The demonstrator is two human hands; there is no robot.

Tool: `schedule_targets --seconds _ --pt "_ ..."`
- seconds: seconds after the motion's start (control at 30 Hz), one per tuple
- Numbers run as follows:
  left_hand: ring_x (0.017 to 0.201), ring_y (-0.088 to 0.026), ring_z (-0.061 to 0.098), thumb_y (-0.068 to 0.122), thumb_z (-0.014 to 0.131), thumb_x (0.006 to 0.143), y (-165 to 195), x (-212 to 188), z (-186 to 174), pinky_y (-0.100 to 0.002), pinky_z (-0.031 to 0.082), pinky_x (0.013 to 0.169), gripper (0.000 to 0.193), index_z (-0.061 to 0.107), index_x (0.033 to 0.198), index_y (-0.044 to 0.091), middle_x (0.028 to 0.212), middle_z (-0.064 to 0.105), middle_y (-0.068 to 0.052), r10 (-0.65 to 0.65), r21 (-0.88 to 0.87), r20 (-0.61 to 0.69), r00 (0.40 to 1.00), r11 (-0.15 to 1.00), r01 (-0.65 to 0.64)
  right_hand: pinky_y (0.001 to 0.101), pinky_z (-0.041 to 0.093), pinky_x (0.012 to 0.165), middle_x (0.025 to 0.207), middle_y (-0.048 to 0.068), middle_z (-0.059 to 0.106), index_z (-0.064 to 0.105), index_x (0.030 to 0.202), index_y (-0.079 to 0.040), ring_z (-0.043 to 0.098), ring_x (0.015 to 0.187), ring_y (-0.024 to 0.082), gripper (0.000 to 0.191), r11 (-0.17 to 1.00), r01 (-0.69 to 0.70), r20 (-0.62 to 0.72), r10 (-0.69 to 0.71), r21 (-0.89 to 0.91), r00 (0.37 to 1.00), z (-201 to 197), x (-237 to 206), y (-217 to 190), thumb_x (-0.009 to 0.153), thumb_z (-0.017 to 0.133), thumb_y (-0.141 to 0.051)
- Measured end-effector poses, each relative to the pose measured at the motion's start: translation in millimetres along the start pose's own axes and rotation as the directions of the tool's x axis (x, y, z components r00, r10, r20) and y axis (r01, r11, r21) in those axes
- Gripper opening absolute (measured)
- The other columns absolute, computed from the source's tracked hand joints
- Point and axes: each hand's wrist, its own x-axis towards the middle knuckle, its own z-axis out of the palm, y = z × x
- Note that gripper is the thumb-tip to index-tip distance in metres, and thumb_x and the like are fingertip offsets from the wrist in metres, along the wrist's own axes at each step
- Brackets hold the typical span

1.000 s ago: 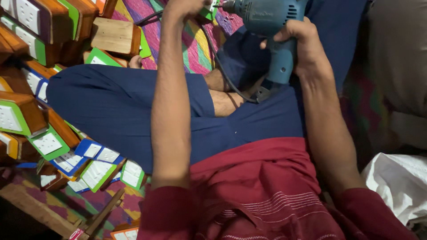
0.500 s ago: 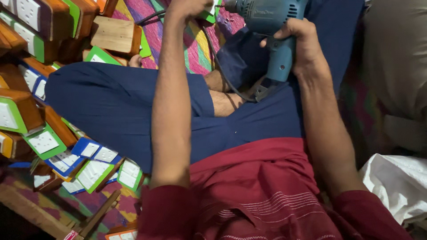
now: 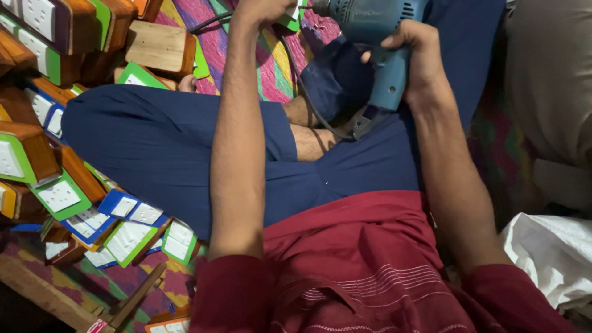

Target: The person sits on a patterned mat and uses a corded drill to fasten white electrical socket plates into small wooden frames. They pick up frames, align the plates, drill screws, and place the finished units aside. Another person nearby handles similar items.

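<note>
The left hand [image 3: 262,9] and blue drill [image 3: 376,28] have edged slightly up toward the frame's top.

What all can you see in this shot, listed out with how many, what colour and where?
electric drill: one, blue-grey, top centre, gripped by the right hand
drill cord: one, dark, running from the drill handle over the lap
green-edged piece: one, green and white, top centre, under the left hand
wooden boxes: many, brown with green, blue or orange frames and white faces, stacked along the left edge
loose framed plates: several, blue, green and white, lower left
wooden block: one, plain tan, upper left
woven mat: one, multicoloured stripes, underneath
white bag: one, lower right
left hand: top centre, partly cut off
right hand: fingers wrapped on the drill grip
</note>
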Motion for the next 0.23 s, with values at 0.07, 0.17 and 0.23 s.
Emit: schedule_targets --seconds 0.07,0.17,0.23 --pt "0.063 -0.016 0.071 0.039 0.072 0.09 -2 -1 -1 -0.035 0.055 0.053 0.035 0.078 0.094 0.004 0.074 0.073 -0.006 -0.037 -0.029 0.016 0.999 0.999 0.037 0.0317 0.06 0.066 0.094 0.017 0.075 0.067 0.111 0.01 0.073 0.076 0.022 0.049 1.0 -0.023 0.01 0.023 0.006 1.0 0 1 0 0.075 0.056 -0.021" --pt "0.063 -0.016 0.071 0.042 0.07 0.092 4 0 0 -0.036 0.054 0.053 0.037 0.078 0.095 0.006 0.074 0.073 -0.005 -0.045 0.018 0.038 0.998 0.999 0.044 0.0332 0.06 0.065 0.091 0.016 0.073 0.067 0.108 0.009 0.074 0.075 0.023 0.046 1.0 -0.016 -0.01 0.016 -0.025 1.0 -2 1 0 0.075 0.057 -0.021" --pt "0.063 -0.016 0.07 0.044 0.069 0.093 15 -5 -7 -0.036 0.054 0.053 0.038 0.078 0.096 0.007 0.074 0.073 -0.005 -0.043 0.052 0.038 0.998 0.998 0.041 0.0348 0.06 0.066 0.089 0.016 0.071 0.067 0.105 0.009 0.073 0.073 0.024 0.042 0.999 0.013 -0.008 -0.014 -0.051 1.0 1 5 3 0.075 0.059 -0.02"
